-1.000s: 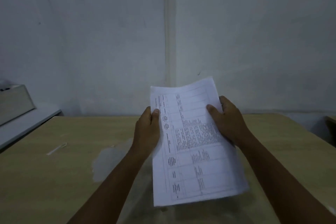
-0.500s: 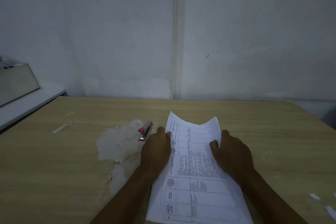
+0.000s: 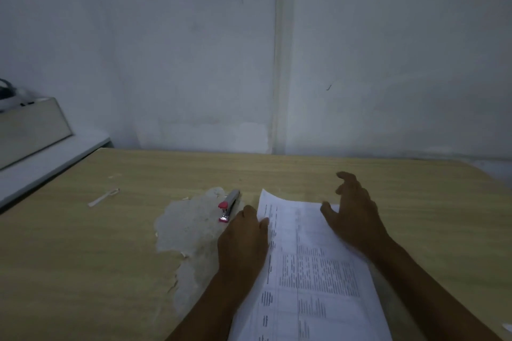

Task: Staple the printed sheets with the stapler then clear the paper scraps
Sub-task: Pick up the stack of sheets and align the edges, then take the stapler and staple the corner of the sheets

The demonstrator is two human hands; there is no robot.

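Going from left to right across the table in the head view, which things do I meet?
Thin white paper strip → slim grey stapler with red end → left hand → white printed sheets → right hand → small white scrap at the right edge.

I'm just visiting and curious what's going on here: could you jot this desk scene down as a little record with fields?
Surface: light wooden table, worn grey patch
Papers: printed white paper sheets, lying on the table
Tool: small silver stapler with red end, left of the sheets, untouched
Left hand: holds the sheets' left edge, thumb on top
Right hand: open, fingers spread, over the sheets' far right corner
Scrap: thin white paper strip, far left on the table
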